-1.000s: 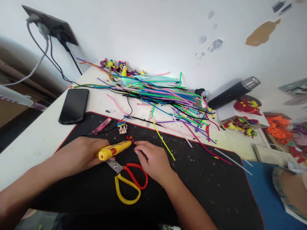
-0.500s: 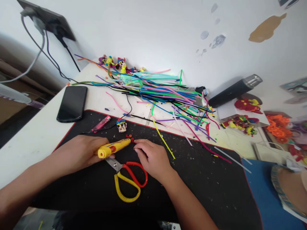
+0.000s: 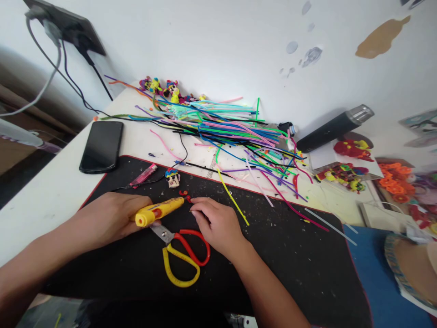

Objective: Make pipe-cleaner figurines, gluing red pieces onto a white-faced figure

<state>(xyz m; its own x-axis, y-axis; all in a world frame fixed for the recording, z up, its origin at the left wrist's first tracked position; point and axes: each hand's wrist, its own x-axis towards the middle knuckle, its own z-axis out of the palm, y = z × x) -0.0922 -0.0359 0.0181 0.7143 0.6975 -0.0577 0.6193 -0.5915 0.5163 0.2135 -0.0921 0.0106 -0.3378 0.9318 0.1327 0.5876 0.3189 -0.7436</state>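
My left hand (image 3: 119,213) is wrapped round a yellow hot glue gun (image 3: 160,212), whose nozzle points right toward my other hand. My right hand (image 3: 218,223) is closed in a pinch, its fingertips on a small red curl (image 3: 188,199) at the nozzle tip. Another small red piece (image 3: 183,193) lies just behind it. Below, scissors (image 3: 182,255) with one red and one yellow handle rest on the black mat (image 3: 287,255), their blades partly hidden by my left hand. A small figure head (image 3: 172,178) with dark glasses and a coloured cap sits behind the gun.
Many coloured pipe cleaners (image 3: 225,127) are heaped along the wall. A phone (image 3: 101,146) lies at left and a pink lighter (image 3: 143,176) on the mat's back edge. At right are a dark flask (image 3: 334,127) and several finished figures (image 3: 341,175). Cables (image 3: 68,77) hang from the socket.
The glue gun and my left hand have shifted very slightly left. My right hand keeps its pinch at almost the same spot, and the scissors stay in place.
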